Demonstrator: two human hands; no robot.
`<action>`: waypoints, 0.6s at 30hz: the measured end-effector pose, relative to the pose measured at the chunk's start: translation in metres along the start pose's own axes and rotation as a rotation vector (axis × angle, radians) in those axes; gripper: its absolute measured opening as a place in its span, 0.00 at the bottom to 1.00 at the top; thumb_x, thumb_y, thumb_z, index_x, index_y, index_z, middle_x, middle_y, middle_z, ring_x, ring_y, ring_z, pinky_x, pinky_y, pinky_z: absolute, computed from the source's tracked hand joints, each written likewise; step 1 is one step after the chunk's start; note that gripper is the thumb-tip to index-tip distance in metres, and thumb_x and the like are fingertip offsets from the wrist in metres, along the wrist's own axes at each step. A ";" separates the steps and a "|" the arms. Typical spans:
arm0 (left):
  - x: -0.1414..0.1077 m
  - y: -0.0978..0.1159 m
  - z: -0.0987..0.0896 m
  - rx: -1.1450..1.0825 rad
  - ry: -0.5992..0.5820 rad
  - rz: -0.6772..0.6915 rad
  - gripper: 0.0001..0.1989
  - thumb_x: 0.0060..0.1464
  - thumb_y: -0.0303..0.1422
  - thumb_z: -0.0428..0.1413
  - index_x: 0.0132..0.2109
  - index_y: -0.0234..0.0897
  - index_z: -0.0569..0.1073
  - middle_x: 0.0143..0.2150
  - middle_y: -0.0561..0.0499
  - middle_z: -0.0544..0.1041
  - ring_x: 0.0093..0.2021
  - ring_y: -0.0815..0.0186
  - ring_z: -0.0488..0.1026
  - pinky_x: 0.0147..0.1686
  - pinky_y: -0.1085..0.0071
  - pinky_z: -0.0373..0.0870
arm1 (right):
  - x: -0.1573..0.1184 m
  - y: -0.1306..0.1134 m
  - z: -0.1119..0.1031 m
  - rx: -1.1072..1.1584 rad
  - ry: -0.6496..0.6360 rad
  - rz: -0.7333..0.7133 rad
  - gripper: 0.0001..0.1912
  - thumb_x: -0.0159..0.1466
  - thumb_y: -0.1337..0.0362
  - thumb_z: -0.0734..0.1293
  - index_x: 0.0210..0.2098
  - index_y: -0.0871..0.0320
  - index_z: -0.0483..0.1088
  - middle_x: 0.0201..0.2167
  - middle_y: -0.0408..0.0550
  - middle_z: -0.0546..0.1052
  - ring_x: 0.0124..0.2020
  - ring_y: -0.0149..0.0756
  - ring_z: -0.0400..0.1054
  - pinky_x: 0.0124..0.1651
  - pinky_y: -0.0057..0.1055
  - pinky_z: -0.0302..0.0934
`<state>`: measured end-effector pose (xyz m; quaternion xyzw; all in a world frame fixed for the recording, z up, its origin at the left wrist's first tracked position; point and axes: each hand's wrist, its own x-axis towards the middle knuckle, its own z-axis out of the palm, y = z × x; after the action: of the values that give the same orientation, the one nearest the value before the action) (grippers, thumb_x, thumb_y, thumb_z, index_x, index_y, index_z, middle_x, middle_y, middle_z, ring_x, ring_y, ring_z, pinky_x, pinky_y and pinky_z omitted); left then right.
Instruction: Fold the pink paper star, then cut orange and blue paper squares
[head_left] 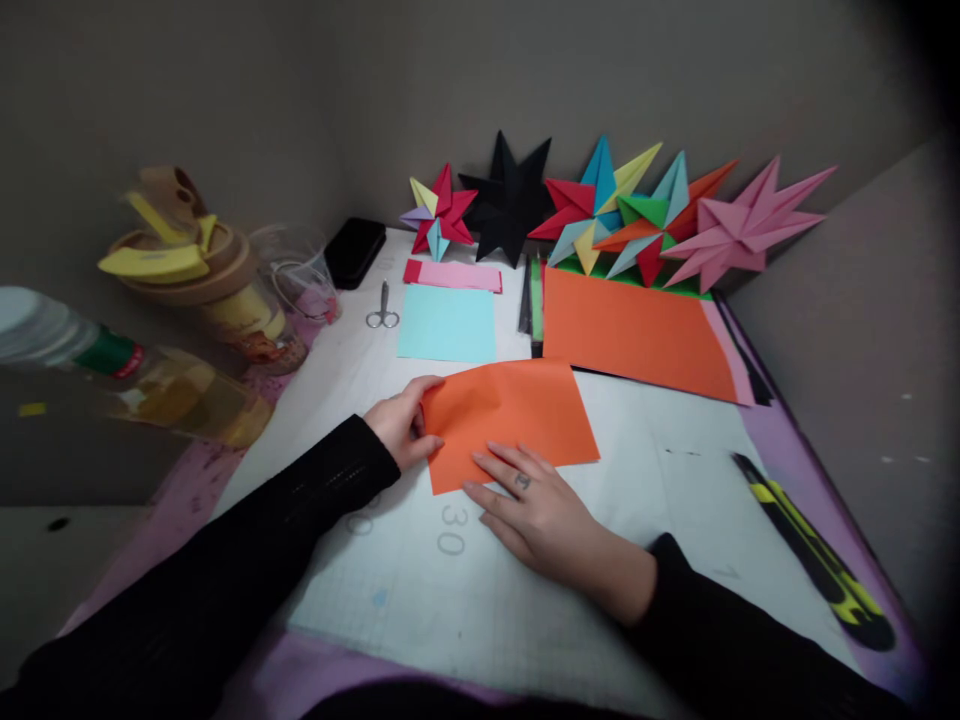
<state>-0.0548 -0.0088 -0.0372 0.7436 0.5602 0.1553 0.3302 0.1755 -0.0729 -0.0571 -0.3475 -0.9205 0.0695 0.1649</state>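
Observation:
A sheet of orange paper [517,410] lies in front of me on the white gridded mat, slightly bowed near its left side. At its left edge, my left hand [405,422] pinches the sheet, with the thumb and fingers curled round the edge. My right hand [536,510] rests on the lower edge, its fingers stretched out and lying flat over the paper. A ring shows on one of its fingers. Just beyond the sheet are a light blue paper square [448,325] and a narrow stack of pink and red strips [454,276].
Small scissors [383,310], a dark phone [355,252] and a plastic cup [300,280] stand back left. Nearer are a bottle [180,390] and a lidded tumbler [240,300]. Stacked orange sheets [637,330] lie before several folded stars [514,195]. A utility knife [814,550] lies right.

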 end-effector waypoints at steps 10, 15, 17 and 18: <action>0.000 0.000 0.000 0.002 0.011 -0.009 0.35 0.44 0.33 0.58 0.60 0.38 0.56 0.24 0.58 0.70 0.27 0.65 0.71 0.30 0.70 0.63 | 0.001 0.000 0.000 -0.002 0.005 -0.003 0.14 0.64 0.62 0.63 0.49 0.54 0.71 0.54 0.53 0.71 0.55 0.49 0.63 0.53 0.54 0.60; 0.000 0.000 0.001 0.033 0.016 -0.011 0.35 0.45 0.33 0.57 0.60 0.38 0.55 0.24 0.58 0.70 0.28 0.64 0.70 0.31 0.69 0.63 | 0.001 -0.001 0.001 -0.029 0.021 -0.016 0.14 0.64 0.63 0.62 0.48 0.55 0.71 0.53 0.54 0.72 0.54 0.50 0.64 0.52 0.54 0.61; 0.000 0.000 0.002 0.097 0.062 0.022 0.34 0.44 0.33 0.57 0.59 0.36 0.57 0.28 0.54 0.71 0.33 0.62 0.69 0.34 0.68 0.64 | 0.001 -0.001 0.001 -0.038 0.025 -0.017 0.14 0.64 0.63 0.62 0.48 0.55 0.71 0.53 0.54 0.72 0.54 0.50 0.64 0.51 0.54 0.61; 0.000 0.001 0.003 0.152 0.094 0.051 0.34 0.44 0.33 0.58 0.59 0.36 0.58 0.32 0.51 0.71 0.36 0.60 0.69 0.37 0.66 0.65 | 0.001 -0.001 0.000 -0.041 0.024 -0.016 0.13 0.64 0.63 0.62 0.47 0.55 0.71 0.53 0.54 0.72 0.54 0.50 0.65 0.51 0.53 0.62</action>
<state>-0.0524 -0.0102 -0.0388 0.7723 0.5664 0.1555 0.2421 0.1735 -0.0730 -0.0568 -0.3443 -0.9224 0.0453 0.1693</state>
